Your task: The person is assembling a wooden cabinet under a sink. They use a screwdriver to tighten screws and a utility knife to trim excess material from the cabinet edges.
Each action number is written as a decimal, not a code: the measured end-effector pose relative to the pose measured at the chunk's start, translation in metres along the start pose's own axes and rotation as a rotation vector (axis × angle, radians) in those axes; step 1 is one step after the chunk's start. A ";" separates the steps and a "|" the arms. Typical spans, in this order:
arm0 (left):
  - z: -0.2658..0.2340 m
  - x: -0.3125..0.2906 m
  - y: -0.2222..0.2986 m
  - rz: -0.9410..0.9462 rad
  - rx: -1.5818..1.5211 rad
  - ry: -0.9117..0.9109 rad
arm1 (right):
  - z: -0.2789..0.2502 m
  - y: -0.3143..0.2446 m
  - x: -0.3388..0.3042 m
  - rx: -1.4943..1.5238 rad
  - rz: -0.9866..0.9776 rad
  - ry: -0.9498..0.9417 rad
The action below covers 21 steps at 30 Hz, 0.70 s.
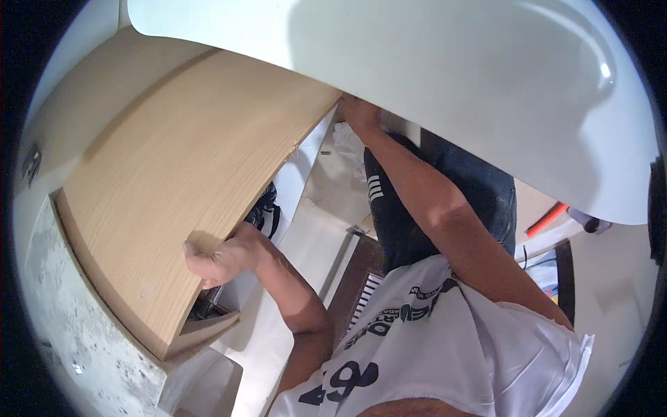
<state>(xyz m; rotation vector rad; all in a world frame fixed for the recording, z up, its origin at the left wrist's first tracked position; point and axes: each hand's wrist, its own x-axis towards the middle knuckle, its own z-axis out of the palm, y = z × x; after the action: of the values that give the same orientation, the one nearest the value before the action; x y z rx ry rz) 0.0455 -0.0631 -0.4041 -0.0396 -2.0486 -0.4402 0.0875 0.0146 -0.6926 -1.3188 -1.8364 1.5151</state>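
A wide light-wood board slants across the left half of the head view. My left hand is closed on its near right edge, with the thumb lying on the top face and the other fingers partly hidden. Farther off, my right hand grips the same board by its far right corner, close under a large white panel. The fingertips there are mostly out of sight. Beneath the board's edge a black bundle shows in the gap, and a narrow wooden piece lies below the near corner.
The white panel overhangs the top and right. A mottled grey-white edge borders the board at left. On the right lie an orange-red stick and a dark-and-grey object. A brown frame with white slats is beside my shirt.
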 end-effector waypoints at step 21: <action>-0.069 -0.023 0.070 -0.294 0.088 -1.304 | -0.089 -0.047 0.045 0.395 0.798 -0.592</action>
<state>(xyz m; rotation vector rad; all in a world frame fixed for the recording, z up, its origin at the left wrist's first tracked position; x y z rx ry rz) 0.1291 -0.0165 -0.3730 0.0458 -3.3821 -0.5764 0.1184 0.1017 -0.6323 -1.5930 -1.1759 2.7541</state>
